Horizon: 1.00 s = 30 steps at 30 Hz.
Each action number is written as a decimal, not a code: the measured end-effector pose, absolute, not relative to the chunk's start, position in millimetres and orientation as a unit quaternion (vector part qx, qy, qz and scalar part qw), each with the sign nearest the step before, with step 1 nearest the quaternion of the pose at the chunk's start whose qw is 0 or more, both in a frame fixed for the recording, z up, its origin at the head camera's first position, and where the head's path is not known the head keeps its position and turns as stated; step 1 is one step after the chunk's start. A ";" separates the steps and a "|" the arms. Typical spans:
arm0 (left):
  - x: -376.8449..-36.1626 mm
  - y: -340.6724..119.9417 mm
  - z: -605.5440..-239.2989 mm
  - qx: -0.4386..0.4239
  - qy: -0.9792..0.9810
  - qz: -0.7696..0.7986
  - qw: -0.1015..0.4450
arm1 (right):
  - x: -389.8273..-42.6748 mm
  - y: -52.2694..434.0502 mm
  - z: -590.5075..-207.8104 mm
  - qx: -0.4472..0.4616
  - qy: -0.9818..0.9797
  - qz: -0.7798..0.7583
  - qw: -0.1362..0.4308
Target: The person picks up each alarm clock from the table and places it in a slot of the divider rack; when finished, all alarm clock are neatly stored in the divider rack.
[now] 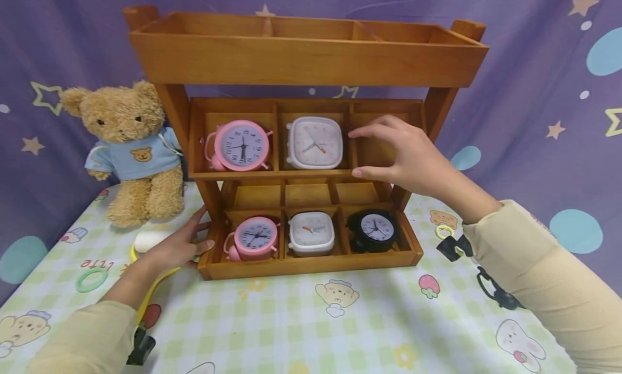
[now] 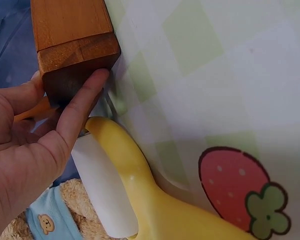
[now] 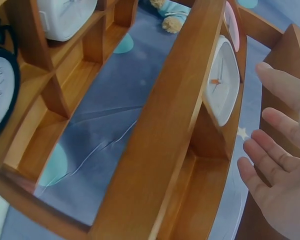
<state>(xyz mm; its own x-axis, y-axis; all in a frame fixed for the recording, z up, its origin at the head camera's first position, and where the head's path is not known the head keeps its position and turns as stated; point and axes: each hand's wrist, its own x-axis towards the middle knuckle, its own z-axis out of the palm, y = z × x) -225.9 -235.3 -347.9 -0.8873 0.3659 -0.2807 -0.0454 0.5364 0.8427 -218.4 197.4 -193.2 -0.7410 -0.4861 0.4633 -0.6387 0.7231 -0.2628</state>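
At the left of the head view, beside the brown teddy bear in a blue shirt (image 1: 128, 153), the left hand (image 1: 177, 247) rests on the lower left corner of the three-tier wooden shelf rack (image 1: 311, 263), fingers (image 2: 80, 107) straight and pressed flat against the wood. The rack stands mid-frame on the checked surface (image 1: 311, 320); it looks stiff and fairly heavy, best taken by its side posts. Right of centre, the right hand (image 1: 410, 158) hovers with fingers spread and holding nothing at the empty middle-tier compartment, next to the white square alarm clock (image 1: 315, 142).

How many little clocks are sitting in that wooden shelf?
5. Middle tier: a pink clock on the left, a white clock in the centre. Bottom tier: pink, white and black, left to right. The top tray's inside is hidden.
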 end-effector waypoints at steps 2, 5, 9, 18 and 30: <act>-226.2 -235.7 -347.5 0.093 0.850 0.470 0.219 | -214.9 203.3 -196.9 0.310 -0.909 0.212 0.184; -226.7 -235.7 -346.9 0.088 0.851 0.467 0.221 | -210.2 211.4 -202.8 0.308 -0.907 0.221 0.185; -227.4 -235.0 -347.0 0.084 0.846 0.474 0.229 | -203.5 222.0 -209.8 0.301 -0.906 0.234 0.183; -227.5 -235.2 -346.9 0.079 0.843 0.476 0.237 | -187.4 245.9 -221.3 0.288 -0.906 0.261 0.166; -227.8 -235.0 -346.0 0.074 0.847 0.470 0.238 | -167.1 285.2 -248.3 0.247 -0.919 0.263 0.159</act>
<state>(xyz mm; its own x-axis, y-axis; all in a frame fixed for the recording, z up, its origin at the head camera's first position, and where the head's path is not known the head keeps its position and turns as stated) -227.8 -235.0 -346.0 -0.8758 0.3488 -0.3335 -0.0988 0.5469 0.8314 -167.1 285.2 -248.3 -0.8274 -0.3704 0.4221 -0.5375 0.7402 -0.4040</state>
